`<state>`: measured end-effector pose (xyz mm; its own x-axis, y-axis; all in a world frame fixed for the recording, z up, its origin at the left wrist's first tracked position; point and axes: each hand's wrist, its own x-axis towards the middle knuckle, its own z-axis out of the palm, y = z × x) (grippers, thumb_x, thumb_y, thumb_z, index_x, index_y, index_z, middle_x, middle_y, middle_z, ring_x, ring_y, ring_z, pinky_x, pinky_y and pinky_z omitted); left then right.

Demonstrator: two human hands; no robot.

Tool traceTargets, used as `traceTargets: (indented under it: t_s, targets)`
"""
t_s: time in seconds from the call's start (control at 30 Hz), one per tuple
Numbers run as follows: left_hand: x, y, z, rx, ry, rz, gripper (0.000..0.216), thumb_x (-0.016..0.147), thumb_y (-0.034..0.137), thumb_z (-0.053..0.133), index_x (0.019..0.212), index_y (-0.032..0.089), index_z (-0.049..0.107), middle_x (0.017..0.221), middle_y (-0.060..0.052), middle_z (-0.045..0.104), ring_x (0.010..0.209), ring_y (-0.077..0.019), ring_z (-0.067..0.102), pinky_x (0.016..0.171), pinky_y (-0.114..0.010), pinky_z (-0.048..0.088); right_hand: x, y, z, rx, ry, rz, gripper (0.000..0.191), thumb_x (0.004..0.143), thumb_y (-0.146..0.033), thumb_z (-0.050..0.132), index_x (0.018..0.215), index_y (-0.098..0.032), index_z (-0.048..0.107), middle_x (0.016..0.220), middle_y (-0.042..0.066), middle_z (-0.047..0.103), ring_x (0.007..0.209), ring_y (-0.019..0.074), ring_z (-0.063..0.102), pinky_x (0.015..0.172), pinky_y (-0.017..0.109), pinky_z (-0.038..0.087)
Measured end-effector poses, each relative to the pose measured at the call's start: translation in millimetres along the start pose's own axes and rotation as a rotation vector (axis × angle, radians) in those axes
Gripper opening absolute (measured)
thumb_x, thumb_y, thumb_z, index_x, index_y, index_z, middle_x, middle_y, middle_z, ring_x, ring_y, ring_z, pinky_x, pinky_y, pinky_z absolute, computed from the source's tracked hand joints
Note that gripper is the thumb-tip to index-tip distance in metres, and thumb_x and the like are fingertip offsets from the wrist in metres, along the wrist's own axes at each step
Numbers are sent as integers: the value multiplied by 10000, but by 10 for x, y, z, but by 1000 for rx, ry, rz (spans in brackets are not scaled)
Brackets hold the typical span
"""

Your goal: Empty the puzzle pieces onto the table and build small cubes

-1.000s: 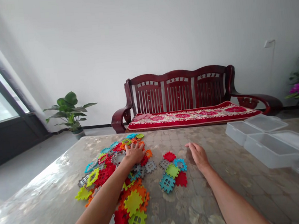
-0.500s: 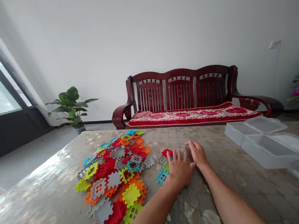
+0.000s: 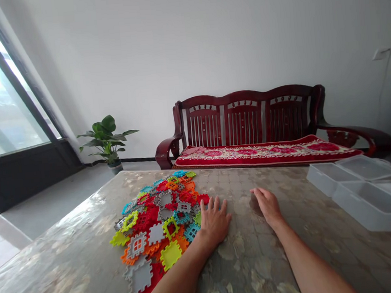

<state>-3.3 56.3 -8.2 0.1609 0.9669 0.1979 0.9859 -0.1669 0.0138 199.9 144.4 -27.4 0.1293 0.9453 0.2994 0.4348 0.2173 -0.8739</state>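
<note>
A heap of interlocking plastic building tiles in red, orange, grey, lime green and blue is spread over the left half of the table. Some tiles are solid, others have window grids. My left hand lies palm down with fingers spread at the heap's right edge. Beneath and beside it are a blue window tile, a green tile partly covered by the fingers, and a red tile. My right hand is apart from the tiles, low over the table on the right, its fingers stretched out and holding nothing.
Translucent plastic boxes with lids stand at the table's right. Beyond the patterned table are a dark red wooden bench with a floral cover, and a potted plant. A glass door is at left.
My left hand has slid left, pushing the small group of tiles against the larger heap. My right hand has parted from the left. The camera view has swung slightly left.
</note>
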Motion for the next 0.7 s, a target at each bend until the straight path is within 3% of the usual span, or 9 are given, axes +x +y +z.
traceTargets:
  t_s: [0.3,0.53,0.7]
  targets:
    - [-220,-339,-73,40,28,141,529,950,518,274,1413,301,405,1463,-89,440,1349,-296,360,1086,-603,242,26,112,31,2,7,16,455,776,-542,426,821,-199,722,892,84,743,890,265,650,779,328,451]
    - [-421,-779,-201,-11,-95,285,573,935,576,265,1439,320,357,1512,-79,373,1382,-292,321,1110,-573,219,10,65,13,15,25,31,473,760,-563,436,818,-193,725,897,91,745,891,273,654,781,332,459]
    - [-185,-878,-499,-85,-128,322,567,932,579,272,1425,323,388,1472,-61,434,1368,-273,353,1091,-459,320,21,66,17,24,38,26,481,749,-575,446,801,-191,731,890,95,747,891,274,659,768,324,472]
